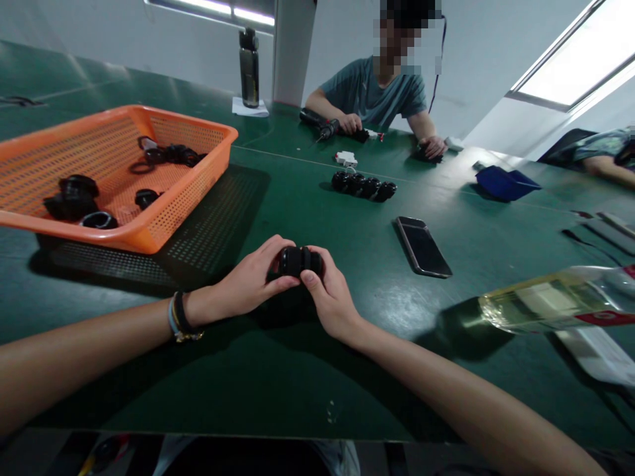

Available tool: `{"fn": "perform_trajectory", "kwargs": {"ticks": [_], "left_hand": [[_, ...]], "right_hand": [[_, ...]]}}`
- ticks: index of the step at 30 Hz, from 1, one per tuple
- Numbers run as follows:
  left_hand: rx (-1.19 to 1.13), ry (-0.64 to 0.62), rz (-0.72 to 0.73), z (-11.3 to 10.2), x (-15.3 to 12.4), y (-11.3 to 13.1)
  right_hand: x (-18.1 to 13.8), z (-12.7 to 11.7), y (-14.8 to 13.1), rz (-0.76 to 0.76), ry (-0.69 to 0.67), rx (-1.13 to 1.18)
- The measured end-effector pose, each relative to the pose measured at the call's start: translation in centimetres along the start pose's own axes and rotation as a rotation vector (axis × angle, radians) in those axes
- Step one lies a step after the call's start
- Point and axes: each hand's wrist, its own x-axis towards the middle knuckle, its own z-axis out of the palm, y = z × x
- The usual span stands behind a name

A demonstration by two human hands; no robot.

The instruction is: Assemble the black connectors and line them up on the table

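Both hands close on one thing: the left grip and the right grip pinch a black part between thumb and fingers, one at each end. It lies level just above the counter, near the middle of the view; whether its underside touches the surface is hidden.

The step in hand, as I judge it, is working the two ends of this piece against each other; whether that means twisting, pressing or only inspecting cannot be told. The next move seems to call for one grip steadying its end while the other adjusts, with the ends kept in line.

Beyond the hands, an orange basket stands to the left with loose black parts inside. Ahead and slightly right lies a row of black rounded pieces, with a small white piece behind it. A phone lies to the right, and a bottle is farther right. Across the counter, a co-worker sits by a drill.
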Motion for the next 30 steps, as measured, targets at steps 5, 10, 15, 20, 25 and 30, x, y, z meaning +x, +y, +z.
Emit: {"fn": "perform_trajectory", "kwargs": {"ticks": [5, 10, 15, 20, 25, 30], "left_hand": [[-0.133, -0.029, -0.025, 0.0, 0.0, -0.2], [-0.271, -0.069, -0.122, 0.2, 0.1, -0.3], [-0.376, -0.091, -0.191, 0.4, 0.2, -0.1], [-0.501, -0.083, -0.203, 0.7, 0.1, 0.5], [-0.514, -0.061, -0.195, 0.7, -0.1, 1.2], [-0.442, -0.046, -0.203, 0.7, -0.5, 1.4]], "right_hand": [[0.7, -0.4, 0.7, -0.136, -0.018, -0.12], [1.1, -0.9, 1.1, -0.316, -0.02, -0.229], [1.2, -1.0, 1.1, -0.379, 0.009, -0.251], [1.1, -1.1, 1.0, -0.401, 0.032, -0.26], [0.9, -1.1, 0.7, -0.393, 0.037, -0.26], [0.4, -0.8, 0.3, -0.33, 0.039, -0.238]]}}
